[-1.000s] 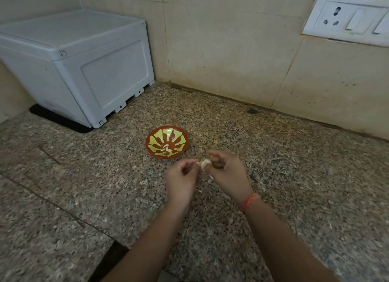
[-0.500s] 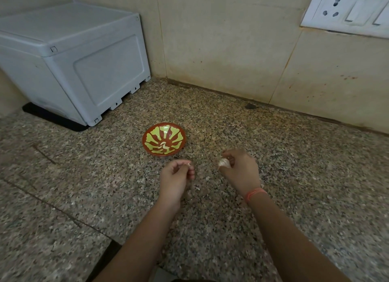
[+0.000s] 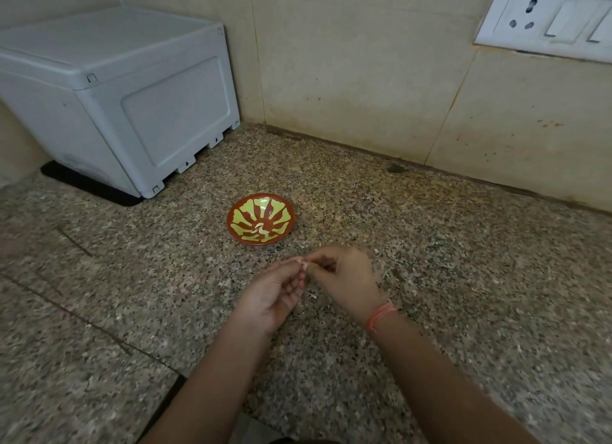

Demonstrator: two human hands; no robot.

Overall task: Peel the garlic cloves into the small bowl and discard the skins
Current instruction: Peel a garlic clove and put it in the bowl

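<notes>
1. One garlic clove (image 3: 304, 263) is pinched where the fingertips of both hands meet, and only a small pale tip of it shows.
2. The left hand (image 3: 275, 294) and the right hand (image 3: 344, 278) each close thumb and forefinger on the clove. Their other fingers curl loosely beneath, and the right hand is motion-blurred.
3. I cannot tell which way the clove points, because the fingers cover nearly all of it and hide its long axis.
4. Just beyond the fingertips, apart from them, stands the small bowl (image 3: 284, 211). A few pale pieces (image 3: 260, 231) lie at its bottom, and I judge them to be peeled cloves.
5. Below the fingers, pale skin flakes (image 3: 313, 296) lie scattered on the granite counter (image 3: 463, 278).
6. My judgement is that peeling is under way. Some cloves are done, the one in hand is not yet stripped, and the skins are not yet discarded. No unpeeled stock shows.
7. Far left of the fingers stands a grey plastic box (image 3: 132, 95), and a switch plate (image 3: 546, 19) is on the wall up to the right.
</notes>
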